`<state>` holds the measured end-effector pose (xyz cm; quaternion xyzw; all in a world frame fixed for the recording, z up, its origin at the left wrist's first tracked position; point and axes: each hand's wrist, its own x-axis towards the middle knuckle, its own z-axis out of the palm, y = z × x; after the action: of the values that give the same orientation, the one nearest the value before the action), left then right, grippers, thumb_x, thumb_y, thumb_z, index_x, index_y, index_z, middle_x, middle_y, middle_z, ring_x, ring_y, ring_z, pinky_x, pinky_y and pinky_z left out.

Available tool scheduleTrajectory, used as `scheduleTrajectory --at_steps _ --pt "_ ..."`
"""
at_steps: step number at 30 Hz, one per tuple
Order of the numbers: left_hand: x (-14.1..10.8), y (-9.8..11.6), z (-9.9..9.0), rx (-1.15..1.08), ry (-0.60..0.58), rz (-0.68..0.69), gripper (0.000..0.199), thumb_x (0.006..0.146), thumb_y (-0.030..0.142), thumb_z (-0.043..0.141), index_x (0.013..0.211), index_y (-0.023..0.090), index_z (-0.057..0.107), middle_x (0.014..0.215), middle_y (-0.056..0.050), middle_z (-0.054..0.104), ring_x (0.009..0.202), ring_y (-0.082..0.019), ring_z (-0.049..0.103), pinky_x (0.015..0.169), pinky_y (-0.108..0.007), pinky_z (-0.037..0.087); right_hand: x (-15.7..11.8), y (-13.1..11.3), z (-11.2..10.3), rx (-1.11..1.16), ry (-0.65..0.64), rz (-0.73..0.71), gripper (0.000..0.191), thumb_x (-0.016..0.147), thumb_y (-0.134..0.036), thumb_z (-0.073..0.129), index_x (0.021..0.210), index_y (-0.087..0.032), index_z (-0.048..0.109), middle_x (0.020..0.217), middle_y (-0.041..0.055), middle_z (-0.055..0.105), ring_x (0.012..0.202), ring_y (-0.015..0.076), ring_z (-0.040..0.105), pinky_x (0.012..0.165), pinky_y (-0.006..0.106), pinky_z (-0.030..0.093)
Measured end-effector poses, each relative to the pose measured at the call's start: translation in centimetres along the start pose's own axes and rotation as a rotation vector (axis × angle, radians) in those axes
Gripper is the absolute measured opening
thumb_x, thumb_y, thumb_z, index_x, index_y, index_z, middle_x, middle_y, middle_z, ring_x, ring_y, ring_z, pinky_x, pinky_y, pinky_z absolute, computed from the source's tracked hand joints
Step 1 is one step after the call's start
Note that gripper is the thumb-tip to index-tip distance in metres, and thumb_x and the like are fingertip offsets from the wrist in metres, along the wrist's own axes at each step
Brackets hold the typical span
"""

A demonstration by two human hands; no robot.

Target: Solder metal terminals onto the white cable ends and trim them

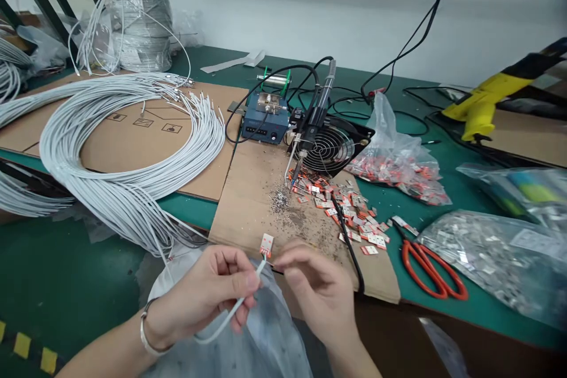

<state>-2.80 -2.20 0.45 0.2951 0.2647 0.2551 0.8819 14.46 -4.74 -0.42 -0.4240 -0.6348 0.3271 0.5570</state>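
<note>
My left hand [225, 286] pinches a white cable [237, 306] between thumb and fingers, close to its end. From the cable's tip, short thin wires lead to a small white-and-orange connector board [266, 244], which points up and away from me over the cardboard's front edge. Just right of that end, my right hand [316, 292] has its fingers curved and its thumb apart from them; I see nothing held in it. Beyond the hands, a soldering iron [316, 118] leans tip-down above a pile of similar small boards [354, 209] and a heap of solder scraps [280, 199].
A large coil of white cables [62, 147] lies at left. Behind the cardboard [248, 212] stand a blue soldering station [264, 121] and a black fan [330, 147]. Orange-handled scissors [432, 269], a bag of boards [398, 171] and a bag of metal parts [482, 260] lie at right.
</note>
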Motion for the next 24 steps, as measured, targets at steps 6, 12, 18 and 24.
scheduleTrajectory --at_steps 6,12,18,24 --pt "0.2 0.6 -0.2 0.322 0.054 0.093 0.030 0.073 0.035 0.070 0.067 0.010 0.056 0.052 0.001 0.052 0.042 -0.005 0.048 0.040 -0.013 0.042 -0.4 -0.2 0.2 0.784 -0.324 0.619 0.034 0.087 -0.044 0.055 0.075 -0.013 0.060 0.054 -0.0001 0.049 0.050 0.0076 0.040 0.051 0.020 0.029" --pt "0.0 0.8 0.2 0.446 0.085 0.113 0.030 0.073 0.038 0.068 0.068 0.010 0.057 0.049 0.002 0.048 0.042 -0.005 0.043 0.039 -0.014 0.041 -0.7 0.2 0.8 1.194 -0.322 0.822 0.023 0.083 -0.033 0.063 0.072 -0.014 0.057 0.049 -0.0040 0.040 0.045 0.0061 0.030 0.049 0.020 0.023" --pt "0.3 1.1 -0.4 0.308 0.035 -0.042 0.031 0.074 0.039 0.068 0.070 0.010 0.057 0.055 0.000 0.055 0.041 -0.006 0.049 0.039 -0.015 0.044 -0.4 -0.4 0.3 0.651 -0.224 0.640 0.027 0.081 -0.036 0.063 0.069 -0.013 0.055 0.055 -0.0017 0.044 0.050 0.0078 0.035 0.049 0.021 0.025" --pt "0.7 1.4 -0.7 0.093 -0.013 -0.228 0.025 0.072 0.031 0.071 0.073 0.009 0.061 0.052 0.000 0.056 0.037 -0.004 0.046 0.034 -0.012 0.041 -0.1 -2.4 -1.0 -0.227 -0.224 0.058 0.012 0.087 -0.011 0.050 0.078 -0.014 0.057 0.065 0.0006 0.052 0.061 0.0109 0.043 0.059 0.025 0.035"
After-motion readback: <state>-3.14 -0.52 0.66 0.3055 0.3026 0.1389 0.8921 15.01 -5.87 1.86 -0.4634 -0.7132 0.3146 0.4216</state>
